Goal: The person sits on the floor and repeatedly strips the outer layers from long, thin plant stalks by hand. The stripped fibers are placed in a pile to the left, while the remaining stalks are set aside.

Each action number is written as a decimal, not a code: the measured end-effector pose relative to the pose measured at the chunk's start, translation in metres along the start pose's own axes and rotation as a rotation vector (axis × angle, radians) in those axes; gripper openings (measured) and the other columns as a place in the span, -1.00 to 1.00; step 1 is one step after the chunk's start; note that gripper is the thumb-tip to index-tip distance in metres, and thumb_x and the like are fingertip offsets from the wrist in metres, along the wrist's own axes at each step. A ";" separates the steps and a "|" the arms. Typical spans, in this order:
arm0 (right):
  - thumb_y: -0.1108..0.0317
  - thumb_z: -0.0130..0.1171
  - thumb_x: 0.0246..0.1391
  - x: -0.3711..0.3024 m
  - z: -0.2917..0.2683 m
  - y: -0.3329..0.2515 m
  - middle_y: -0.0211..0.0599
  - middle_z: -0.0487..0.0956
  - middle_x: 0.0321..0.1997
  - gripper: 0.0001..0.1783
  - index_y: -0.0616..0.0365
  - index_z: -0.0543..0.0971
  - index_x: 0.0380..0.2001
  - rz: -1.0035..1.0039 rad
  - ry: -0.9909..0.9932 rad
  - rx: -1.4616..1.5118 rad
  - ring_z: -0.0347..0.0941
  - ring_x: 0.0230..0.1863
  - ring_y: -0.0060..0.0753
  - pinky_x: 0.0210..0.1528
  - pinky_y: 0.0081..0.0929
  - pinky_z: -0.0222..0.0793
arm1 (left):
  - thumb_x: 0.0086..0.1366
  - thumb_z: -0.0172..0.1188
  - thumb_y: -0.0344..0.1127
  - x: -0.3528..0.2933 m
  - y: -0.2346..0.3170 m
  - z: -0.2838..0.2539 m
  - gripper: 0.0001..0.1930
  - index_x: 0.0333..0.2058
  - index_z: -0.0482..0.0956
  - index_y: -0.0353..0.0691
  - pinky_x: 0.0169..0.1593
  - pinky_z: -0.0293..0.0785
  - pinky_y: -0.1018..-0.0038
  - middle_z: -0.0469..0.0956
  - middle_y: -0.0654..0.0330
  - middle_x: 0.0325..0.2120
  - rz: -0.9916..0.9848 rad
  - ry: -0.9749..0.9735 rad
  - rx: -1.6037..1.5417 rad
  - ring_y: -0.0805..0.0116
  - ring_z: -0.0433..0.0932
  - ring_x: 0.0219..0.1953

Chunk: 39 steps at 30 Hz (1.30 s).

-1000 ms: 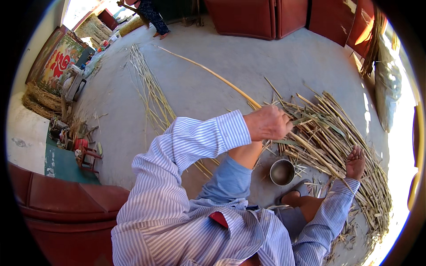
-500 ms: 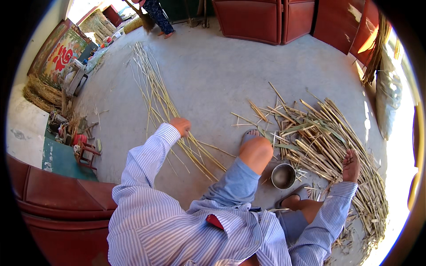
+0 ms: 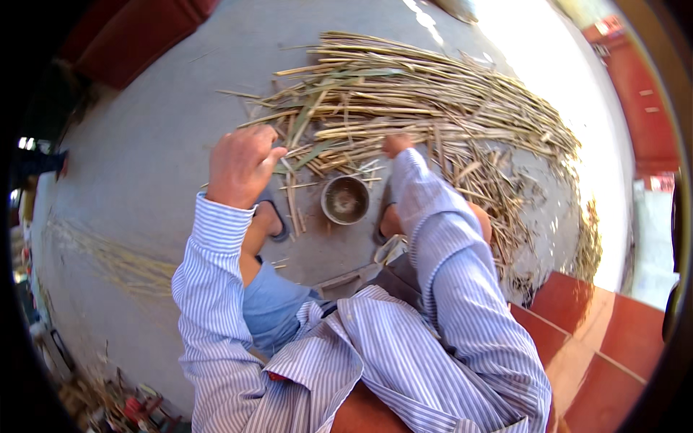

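A large heap of dry reed stalks (image 3: 433, 90) lies across the floor ahead of me, with a few green leaves among them. My left hand (image 3: 242, 166) is raised over the heap's left end. Its fingers are curled in and the thumb juts to the right; whatever they hold, if anything, is hidden. At the heap's near edge, my right hand (image 3: 397, 145) is closed, small and slightly blurred, and its fingertips cannot be seen. Between my feet stands a round metal bowl (image 3: 345, 221), nearer to me than either hand.
Long thin yellowish strips (image 3: 119, 260) lie blurred on the floor at left. Broken stalks and husks (image 3: 498, 209) litter the floor beside my right leg. Red padded furniture (image 3: 141, 40) stands at the far left, red panels (image 3: 603, 346) at the near right. A person's leg (image 3: 40, 160) shows at the left rim.
My view has turned right, bringing the reed heap ahead. My left hand has left the thin strips and come over to the heap. The right hand has gone from spread to closed.
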State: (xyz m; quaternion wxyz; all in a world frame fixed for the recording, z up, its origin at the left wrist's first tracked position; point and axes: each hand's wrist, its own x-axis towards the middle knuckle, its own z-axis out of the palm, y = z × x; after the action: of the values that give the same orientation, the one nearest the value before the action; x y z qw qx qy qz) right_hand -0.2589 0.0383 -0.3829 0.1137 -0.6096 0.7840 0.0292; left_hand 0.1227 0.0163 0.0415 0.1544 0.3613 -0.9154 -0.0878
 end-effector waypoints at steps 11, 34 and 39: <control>0.19 0.11 -0.11 -0.045 0.037 -0.021 -0.14 0.66 -0.48 -0.69 0.19 0.68 -0.44 0.834 0.206 0.824 0.62 -0.39 -0.29 -0.21 -0.40 0.50 | 0.06 0.25 -0.24 0.017 -0.007 0.075 -0.75 -0.39 0.47 -0.28 -0.26 0.27 0.23 0.47 0.03 -0.46 0.129 -0.368 -0.071 0.01 0.44 -0.34; 0.14 0.17 0.19 -0.069 -0.205 -0.146 -0.35 0.63 -0.26 -0.75 0.04 0.46 -0.22 0.265 0.330 2.462 0.49 -0.31 -0.58 -0.22 -0.60 0.41 | 0.06 0.30 -0.24 0.062 0.003 0.072 -0.62 -0.15 0.53 -0.27 -0.06 0.30 0.31 0.56 0.16 -0.14 0.177 0.088 0.248 0.21 0.50 -0.10; 0.14 0.18 0.18 -0.107 -0.247 -0.197 -0.32 0.62 -0.19 -0.72 0.11 0.50 -0.19 0.037 0.047 2.363 0.50 -0.19 -0.55 -0.15 -0.57 0.43 | 0.04 0.32 -0.21 0.058 -0.006 0.065 -0.70 -0.26 0.58 -0.21 -0.23 0.29 0.30 0.61 0.17 -0.33 0.146 -0.014 0.082 0.22 0.53 -0.26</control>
State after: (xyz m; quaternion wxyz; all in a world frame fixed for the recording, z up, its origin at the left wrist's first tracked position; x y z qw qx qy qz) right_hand -0.0803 0.0442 -0.1012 0.5922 -0.1152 0.3353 -0.7236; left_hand 0.0644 -0.0247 -0.0086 0.1391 0.2989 -0.9432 -0.0411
